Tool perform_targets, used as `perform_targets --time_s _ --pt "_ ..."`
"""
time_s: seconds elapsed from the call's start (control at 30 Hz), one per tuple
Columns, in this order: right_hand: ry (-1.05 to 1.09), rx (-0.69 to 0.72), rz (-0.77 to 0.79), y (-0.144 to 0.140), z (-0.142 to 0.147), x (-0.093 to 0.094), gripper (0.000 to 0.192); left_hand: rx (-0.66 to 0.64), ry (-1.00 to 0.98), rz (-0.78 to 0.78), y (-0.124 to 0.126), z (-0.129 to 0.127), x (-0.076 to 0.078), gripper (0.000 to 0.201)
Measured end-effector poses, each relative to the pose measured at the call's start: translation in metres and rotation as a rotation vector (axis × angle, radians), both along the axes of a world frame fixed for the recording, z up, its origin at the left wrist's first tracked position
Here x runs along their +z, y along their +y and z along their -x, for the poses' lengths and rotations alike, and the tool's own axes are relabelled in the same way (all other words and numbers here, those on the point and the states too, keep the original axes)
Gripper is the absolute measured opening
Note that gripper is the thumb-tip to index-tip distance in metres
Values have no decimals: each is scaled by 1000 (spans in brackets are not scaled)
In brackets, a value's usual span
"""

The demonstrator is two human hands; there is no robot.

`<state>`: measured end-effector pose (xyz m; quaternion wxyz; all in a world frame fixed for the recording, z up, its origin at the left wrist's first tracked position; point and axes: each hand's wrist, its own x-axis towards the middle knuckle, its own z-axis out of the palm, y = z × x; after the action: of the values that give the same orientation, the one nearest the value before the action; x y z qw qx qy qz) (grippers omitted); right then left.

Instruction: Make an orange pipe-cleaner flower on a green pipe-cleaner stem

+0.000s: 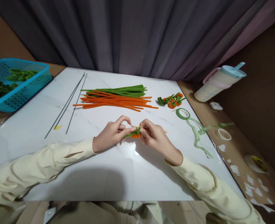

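My left hand (113, 134) pinches a green pipe cleaner (129, 134) between thumb and forefinger, above the middle of the white tabletop. My right hand (155, 138) closes on the same small piece from the other side. Between them shows a pipe-cleaner flower with orange loops (136, 136) and green on top. A thin pale wooden stick (165, 131) passes through my right hand; one end emerges behind it, the other near my left fingertips. The fingers partly hide the flower and the stick. Ahead lie bundles of green pipe cleaners (128, 90) and orange pipe cleaners (114, 101).
Dark thin stems (68, 105) and a yellow scrap (58, 127) lie left. A blue basket (27, 93) holds green pieces. Right are finished orange-green pieces (172, 100), green tape (182, 114) with loose strips, a tumbler (218, 82), a white ring (223, 134) and paper scraps.
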<state>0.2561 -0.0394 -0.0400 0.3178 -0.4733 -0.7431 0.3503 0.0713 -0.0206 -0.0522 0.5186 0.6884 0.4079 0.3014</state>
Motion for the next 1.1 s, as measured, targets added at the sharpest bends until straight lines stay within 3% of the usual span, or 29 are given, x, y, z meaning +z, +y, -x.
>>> perform_targets --time_s 0.07,0.23,0.33,0.73,0.93,1.1 --pt "6 -14 -53 -1 1 -2 14 -3 48 -55 -1 1 4 21" --pt "3 -22 -153 -3 3 -6 15 -196 -40 387 1 -2 10 36" --pt "9 -9 -171 -3 5 -9 16 -214 -85 483 3 -3 10 37" --pt "-28 19 -163 -4 4 -9 14 -272 -14 430 -1 -4 15 33" --pt "-59 61 -217 -6 3 -3 15 -309 41 203 -5 -4 17 29" --pt "-91 63 -228 -7 4 -3 18 -318 85 106 -6 -4 14 26"
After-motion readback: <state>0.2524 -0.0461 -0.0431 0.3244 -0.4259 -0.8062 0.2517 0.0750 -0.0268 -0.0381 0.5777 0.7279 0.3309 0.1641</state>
